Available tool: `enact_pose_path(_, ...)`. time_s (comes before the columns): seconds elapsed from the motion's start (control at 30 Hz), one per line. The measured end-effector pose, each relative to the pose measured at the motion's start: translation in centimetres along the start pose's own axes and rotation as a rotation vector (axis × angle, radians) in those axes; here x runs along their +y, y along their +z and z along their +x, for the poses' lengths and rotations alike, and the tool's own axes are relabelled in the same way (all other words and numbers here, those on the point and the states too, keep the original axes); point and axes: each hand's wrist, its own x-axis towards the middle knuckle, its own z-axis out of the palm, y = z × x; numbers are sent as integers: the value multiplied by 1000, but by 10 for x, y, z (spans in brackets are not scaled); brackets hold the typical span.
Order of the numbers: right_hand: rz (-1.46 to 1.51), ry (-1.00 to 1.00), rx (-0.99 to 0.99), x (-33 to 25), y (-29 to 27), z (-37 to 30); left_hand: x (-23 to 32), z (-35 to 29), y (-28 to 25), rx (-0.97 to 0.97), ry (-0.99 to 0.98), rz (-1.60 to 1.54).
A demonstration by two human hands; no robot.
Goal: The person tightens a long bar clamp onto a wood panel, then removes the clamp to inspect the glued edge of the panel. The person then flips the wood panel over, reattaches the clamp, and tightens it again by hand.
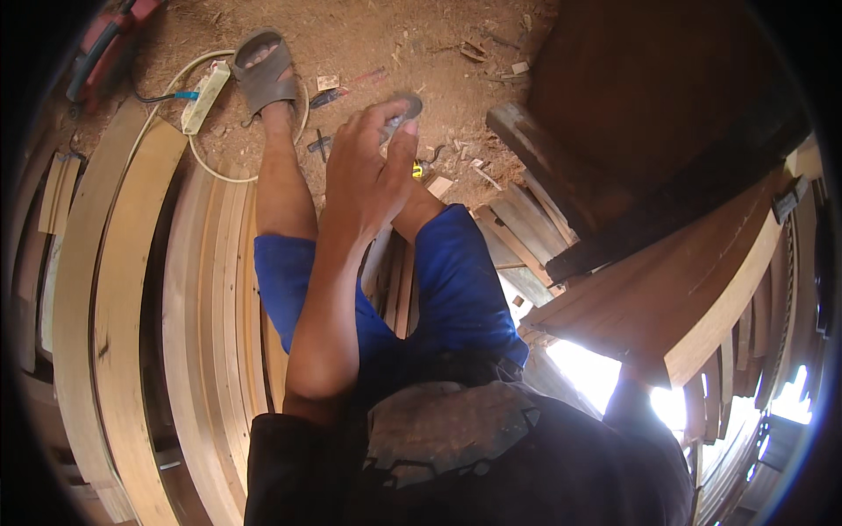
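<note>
My left hand (364, 171) is raised in front of my right shin, back of the hand upward. Its thumb and index finger curl around a small greyish, rounded thing (390, 129) that I cannot make out. A dark grey rounded edge (410, 106) shows just beyond the fingertips; whether it belongs to that thing or to footwear on my right foot is unclear. My right arm (645, 373) reaches out to the right and passes behind a broad brown wooden board (667, 280), which hides my right hand.
Long planks (132, 324) lie along the left. A pale power strip (207, 98) with a looping cable rests by my sandalled left foot (266, 74). At the upper left is a red and black tool (95, 57). Wood scraps (474, 53) litter the dirt floor; a dark beam (675, 197) crosses the right.
</note>
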Motion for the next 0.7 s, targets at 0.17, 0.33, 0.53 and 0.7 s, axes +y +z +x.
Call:
enact_pose_path(0.17,11,22,-15,2,5,3,0,3,-4,-10,55,77)
enact_pose_path(0.33,29,33,-22,0,11,5,3,7,-4,-16,47,87)
enact_pose_path(0.53,113,88,74,3,4,2,5,9,5,-85,40,71)
enact_pose_path(0.7,245,167,175,0,11,-1,-13,-20,0,-367,-117,-447)
